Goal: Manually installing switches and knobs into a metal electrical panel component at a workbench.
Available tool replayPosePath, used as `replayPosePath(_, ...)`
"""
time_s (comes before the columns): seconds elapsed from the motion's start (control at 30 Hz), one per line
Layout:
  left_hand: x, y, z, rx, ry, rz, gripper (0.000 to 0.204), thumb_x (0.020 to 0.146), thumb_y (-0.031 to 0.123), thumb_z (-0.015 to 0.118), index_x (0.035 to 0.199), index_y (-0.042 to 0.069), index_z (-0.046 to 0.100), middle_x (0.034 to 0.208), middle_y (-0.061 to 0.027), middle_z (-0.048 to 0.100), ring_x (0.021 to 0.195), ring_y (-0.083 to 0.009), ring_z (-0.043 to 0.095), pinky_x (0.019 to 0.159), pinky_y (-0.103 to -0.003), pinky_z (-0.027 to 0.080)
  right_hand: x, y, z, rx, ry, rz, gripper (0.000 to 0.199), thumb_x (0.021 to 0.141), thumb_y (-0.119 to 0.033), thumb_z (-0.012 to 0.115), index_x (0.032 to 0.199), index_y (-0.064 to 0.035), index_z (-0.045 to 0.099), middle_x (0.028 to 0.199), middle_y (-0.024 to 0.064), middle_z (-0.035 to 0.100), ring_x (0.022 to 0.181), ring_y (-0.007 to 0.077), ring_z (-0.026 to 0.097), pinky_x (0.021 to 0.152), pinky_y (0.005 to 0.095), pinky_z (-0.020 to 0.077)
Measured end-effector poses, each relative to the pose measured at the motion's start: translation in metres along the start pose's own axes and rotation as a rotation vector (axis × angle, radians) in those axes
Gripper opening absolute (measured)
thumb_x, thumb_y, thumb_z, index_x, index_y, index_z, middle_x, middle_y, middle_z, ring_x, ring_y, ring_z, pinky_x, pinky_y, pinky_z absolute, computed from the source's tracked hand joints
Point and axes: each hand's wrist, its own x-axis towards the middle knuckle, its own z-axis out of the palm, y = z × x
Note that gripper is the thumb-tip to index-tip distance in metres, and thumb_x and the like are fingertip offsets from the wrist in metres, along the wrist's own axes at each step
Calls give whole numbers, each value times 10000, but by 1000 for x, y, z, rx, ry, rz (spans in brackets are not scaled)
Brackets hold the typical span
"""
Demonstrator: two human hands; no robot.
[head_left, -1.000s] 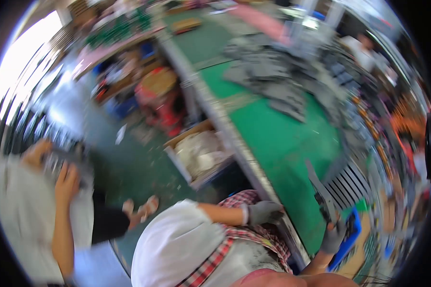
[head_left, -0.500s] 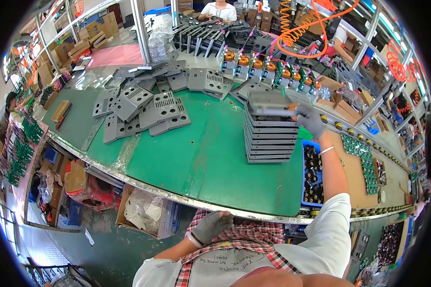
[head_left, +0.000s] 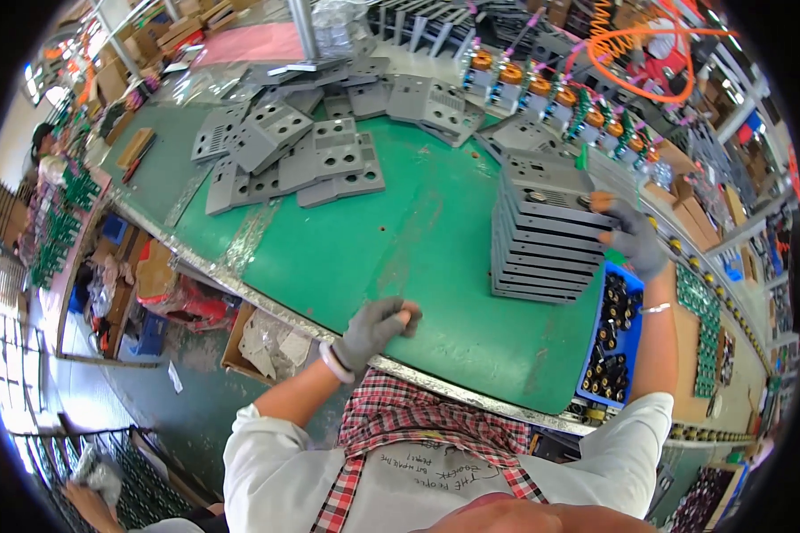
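Observation:
A stack of grey slotted panels stands on the right part of the green tabletop. On top lies a panel with slots and round holes, roughly lined up with those under it. My right hand, in a grey fingertip-less glove, is at the upper right edge of the stack. Its bare thumb and finger are apart and close against the edge; contact is hard to make out. Over the table's front edge is my left hand, gloved alike, with curled fingers and nothing visible in it.
Loose grey panels lie heaped at the back left. A blue bin of small black parts sits right of the stack. Behind it runs a row of boards with copper coils. A person's hand shows at lower left.
The top panel, blurred in motion with my right hand on it before, now rests on the stack. My left hand has risen from the apron to the table edge. The view has shifted.

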Motion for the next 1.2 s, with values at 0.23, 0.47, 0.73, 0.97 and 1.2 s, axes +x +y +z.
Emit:
replayPosePath(0.23,93,7,-93,1259,615,470,318,752,227,586,1035,87,557,1096,-136,533,1023,-330,495,848,-414,419,-87,111,14,-369,604,337,323,859,-217,528,1088,5,577,1010,133,627,927,215,585,824,315,443)
replayPosePath(0.47,166,49,-168,1695,672,-70,409,769,402,576,1074,130,565,1177,-103,478,1146,-285,384,950,-411,293,-193,174,94,-805,140,820,447,767,-271,616,1190,-170,512,1355,138,355,1250,367,295,968,389,357)
replayPosePath(0.73,148,85,-147,1553,664,305,418,733,422,617,1000,101,602,1170,-88,443,1106,-291,403,951,-412,302,-185,161,88,-745,59,836,454,751,-324,623,1175,-210,506,1271,206,402,1049,398,502,847,458,431)
replayPosePath(0.97,122,149,-109,977,914,728,236,743,239,595,870,46,545,928,-184,558,856,-360,550,732,-437,436,-184,175,81,-626,85,733,510,734,-377,632,1170,-147,503,1191,216,450,1047,410,484,858,435,427)
replayPosePath(1.2,60,163,-72,921,121,513,284,735,156,534,991,59,610,826,-163,622,796,-298,606,703,-371,476,-179,146,80,-614,95,835,405,739,-271,632,1111,-153,526,1169,179,488,1003,365,530,834,440,445)
